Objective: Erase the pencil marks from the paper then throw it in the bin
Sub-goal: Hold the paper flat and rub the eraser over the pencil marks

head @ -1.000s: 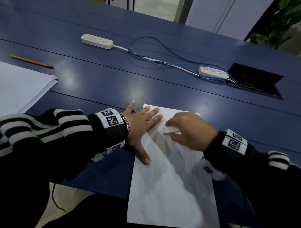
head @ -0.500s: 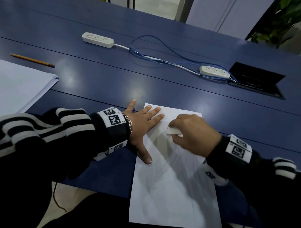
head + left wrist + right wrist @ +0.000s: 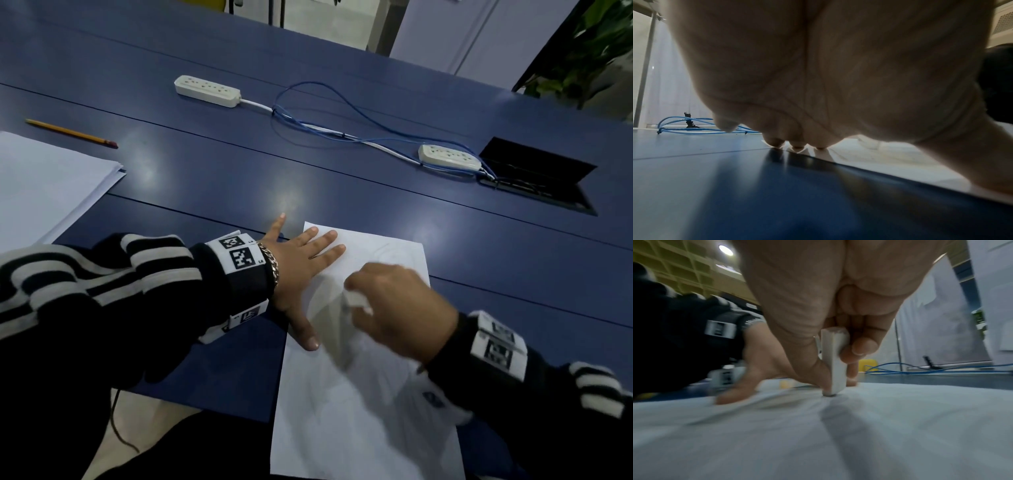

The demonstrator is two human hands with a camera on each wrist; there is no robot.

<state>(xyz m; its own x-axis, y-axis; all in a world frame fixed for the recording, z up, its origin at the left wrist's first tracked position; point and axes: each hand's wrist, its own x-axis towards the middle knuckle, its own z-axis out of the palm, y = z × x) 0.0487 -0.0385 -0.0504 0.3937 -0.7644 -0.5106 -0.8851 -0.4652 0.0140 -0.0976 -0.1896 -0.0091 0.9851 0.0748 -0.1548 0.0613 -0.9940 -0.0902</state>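
A white sheet of paper [image 3: 363, 411] lies on the blue table [image 3: 239, 178], its near end hanging over the front edge. Faint pencil lines show near its far end. My left hand [image 3: 301, 270] lies flat with spread fingers on the sheet's far left corner, thumb [image 3: 306, 337] along the left edge. My right hand [image 3: 394, 308], blurred, pinches a white eraser [image 3: 356, 301] between thumb and fingers. In the right wrist view the eraser [image 3: 835, 363] stands upright with its lower end pressed on the paper [image 3: 900, 426]. The left wrist view shows the left fingertips [image 3: 797, 147] on the paper's edge. No bin is in view.
A yellow pencil [image 3: 72, 133] lies far left beside a stack of white paper [image 3: 44, 185]. Two white power strips [image 3: 207, 90] [image 3: 448, 157] with blue cables [image 3: 342, 133] cross the far side, next to an open black cable hatch [image 3: 537, 174].
My right hand has slid the eraser back toward me and slightly right across the paper. My left hand has stayed pressed on the same corner.
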